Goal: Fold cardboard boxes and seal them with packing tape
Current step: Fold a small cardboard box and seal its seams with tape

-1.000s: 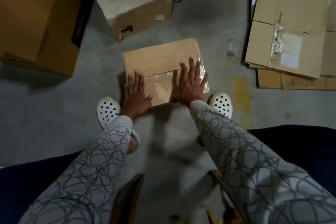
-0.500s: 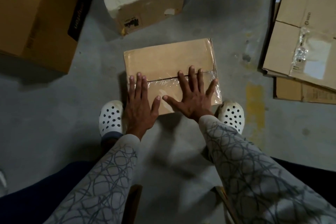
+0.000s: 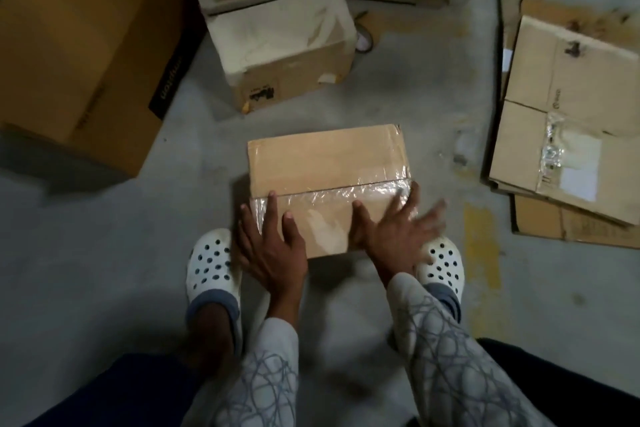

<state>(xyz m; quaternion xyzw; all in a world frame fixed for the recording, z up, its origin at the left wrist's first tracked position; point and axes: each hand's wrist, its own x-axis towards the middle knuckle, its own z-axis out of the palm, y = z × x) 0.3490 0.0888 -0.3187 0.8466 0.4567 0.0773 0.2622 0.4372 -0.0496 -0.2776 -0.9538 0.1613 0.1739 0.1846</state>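
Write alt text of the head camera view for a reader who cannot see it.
The left hand and right hand rest flat on a small cardboard box on the floor, along the clear tape across its top. Flattened cardboard lies at the right.

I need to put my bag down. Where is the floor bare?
Bare floor lies left of the taped box, this side of the big box, and this side of the flat cardboard. A narrower strip runs between taped box and cardboard. Crowded at top, around the pale box.
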